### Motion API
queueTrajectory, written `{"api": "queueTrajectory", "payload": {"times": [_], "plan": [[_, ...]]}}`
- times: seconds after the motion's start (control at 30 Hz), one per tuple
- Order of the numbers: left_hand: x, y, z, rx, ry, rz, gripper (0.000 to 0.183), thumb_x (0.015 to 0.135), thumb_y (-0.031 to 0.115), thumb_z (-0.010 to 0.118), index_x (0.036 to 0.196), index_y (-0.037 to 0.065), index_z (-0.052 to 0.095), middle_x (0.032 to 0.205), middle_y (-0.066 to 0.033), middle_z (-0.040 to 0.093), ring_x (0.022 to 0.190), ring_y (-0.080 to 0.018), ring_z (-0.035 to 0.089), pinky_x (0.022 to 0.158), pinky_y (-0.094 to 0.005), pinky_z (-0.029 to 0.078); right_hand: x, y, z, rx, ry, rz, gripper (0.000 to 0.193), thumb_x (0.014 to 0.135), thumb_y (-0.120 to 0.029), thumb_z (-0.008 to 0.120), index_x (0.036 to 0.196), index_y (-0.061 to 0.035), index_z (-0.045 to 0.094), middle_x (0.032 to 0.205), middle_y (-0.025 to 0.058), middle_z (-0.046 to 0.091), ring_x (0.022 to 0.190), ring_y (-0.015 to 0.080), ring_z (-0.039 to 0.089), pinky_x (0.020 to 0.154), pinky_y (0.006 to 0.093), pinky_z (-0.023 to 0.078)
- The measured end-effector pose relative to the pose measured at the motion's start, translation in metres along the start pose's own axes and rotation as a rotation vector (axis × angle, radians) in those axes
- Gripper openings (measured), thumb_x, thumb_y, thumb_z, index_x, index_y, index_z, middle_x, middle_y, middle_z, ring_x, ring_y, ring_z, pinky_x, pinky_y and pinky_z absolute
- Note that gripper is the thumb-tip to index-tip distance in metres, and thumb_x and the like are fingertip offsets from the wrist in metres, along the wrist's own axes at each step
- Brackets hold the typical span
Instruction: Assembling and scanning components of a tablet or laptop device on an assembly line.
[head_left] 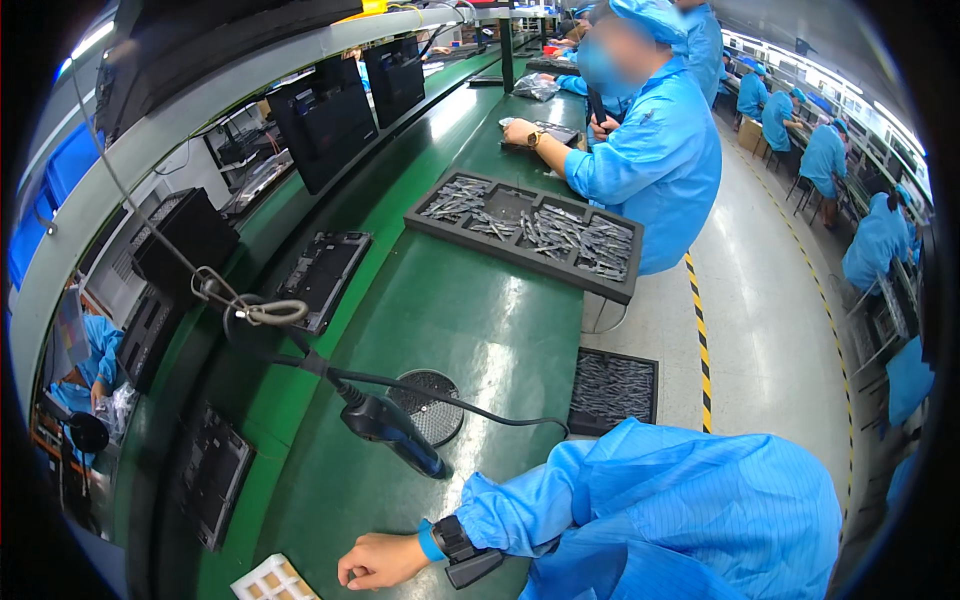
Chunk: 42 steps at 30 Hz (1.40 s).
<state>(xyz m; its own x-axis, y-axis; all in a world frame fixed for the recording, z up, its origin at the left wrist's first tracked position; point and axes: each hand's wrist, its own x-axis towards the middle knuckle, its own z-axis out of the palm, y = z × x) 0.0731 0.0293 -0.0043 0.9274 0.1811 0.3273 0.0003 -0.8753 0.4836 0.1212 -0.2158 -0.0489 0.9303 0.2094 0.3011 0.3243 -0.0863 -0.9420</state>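
Observation:
My right hand (382, 562) rests low over the green bench, its fingers curled inward. Whatever lies under the fingers, if anything, is hidden. A blue band and a black strap with a dark box-shaped device (470, 560) circle that wrist. Close to the fingertips is a white tray with tan compartments (275, 580), partly cut off by the lower edge. Above the hand, a dark electric screwdriver (395, 430) hangs from a metal hook and cable. Behind it lies a round dark dish with a dotted surface (440, 408). My left hand is out of view.
A black compartment tray (520, 262) of small grey metal parts overhangs the bench edge. Another filled tray (615, 385) sits below. Dark laptop-like casings (322, 278) lie along the left strip, below monitors (322, 122). A co-worker (640, 150) in blue works at the far bench.

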Motion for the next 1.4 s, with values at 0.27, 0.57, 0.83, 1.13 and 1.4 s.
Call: {"api": "queueTrajectory", "payload": {"times": [0.27, 0.57, 0.83, 1.13, 1.4], "plan": [[0.002, 0.005, -0.008, 0.040, -0.129, -0.007, 0.030, 0.084, 0.013, 0.064, 0.104, -0.008, 0.058, 0.093, -0.0234, 0.063, 0.083, -0.0319, 0.062, 0.076, -0.0357, 0.049, -0.002, -0.003, 0.004, -0.023, 0.052, 0.013, 0.021, 0.083, -0.026, 0.058, 0.078, -0.0074, 0.066, 0.065, 0.0054, 0.066, 0.059, 0.0195, 0.064, 0.054, 0.0317, 0.048], [0.003, -0.010, -0.001, 0.012, -0.203, 0.122, 0.024, 0.087, 0.015, 0.063, 0.102, -0.004, 0.062, 0.097, -0.0174, 0.064, 0.085, -0.0241, 0.063, 0.071, -0.0324, 0.051, -0.002, 0.001, 0.005, -0.051, 0.026, -0.024, 0.020, 0.084, -0.026, 0.058, 0.083, -0.0081, 0.067, 0.067, 0.0036, 0.067, 0.061, 0.0160, 0.064, 0.056, 0.0297, 0.049], [0.000, 0.017, -0.006, -0.008, -0.058, 0.017, 0.038, 0.076, 0.007, 0.068, 0.108, -0.011, 0.057, 0.088, -0.0223, 0.066, 0.079, -0.0306, 0.064, 0.074, -0.0367, 0.049, 0.001, 0.005, 0.008, -0.068, 0.011, -0.026, 0.018, 0.082, -0.023, 0.059, 0.083, -0.0079, 0.067, 0.067, 0.0039, 0.066, 0.060, 0.0167, 0.064, 0.055, 0.0308, 0.048], [0.005, 0.018, -0.007, -0.009, -0.082, -0.015, 0.036, 0.074, 0.005, 0.068, 0.106, -0.010, 0.059, 0.082, -0.0207, 0.065, 0.074, -0.0306, 0.063, 0.069, -0.0368, 0.048, 0.000, 0.002, 0.005, -0.069, 0.006, -0.018, 0.017, 0.083, -0.024, 0.059, 0.082, -0.0084, 0.067, 0.067, 0.0041, 0.066, 0.060, 0.0168, 0.063, 0.054, 0.0301, 0.048], [0.003, -0.008, 0.008, -0.048, 0.068, 0.133, 0.035, 0.075, 0.004, 0.066, 0.107, -0.009, 0.058, 0.083, -0.0196, 0.066, 0.073, -0.0298, 0.063, 0.068, -0.0365, 0.048, 0.001, 0.004, 0.008, -0.070, 0.012, -0.025, 0.017, 0.083, -0.024, 0.059, 0.081, -0.0095, 0.067, 0.066, 0.0035, 0.066, 0.060, 0.0168, 0.063, 0.053, 0.0303, 0.047]]}}
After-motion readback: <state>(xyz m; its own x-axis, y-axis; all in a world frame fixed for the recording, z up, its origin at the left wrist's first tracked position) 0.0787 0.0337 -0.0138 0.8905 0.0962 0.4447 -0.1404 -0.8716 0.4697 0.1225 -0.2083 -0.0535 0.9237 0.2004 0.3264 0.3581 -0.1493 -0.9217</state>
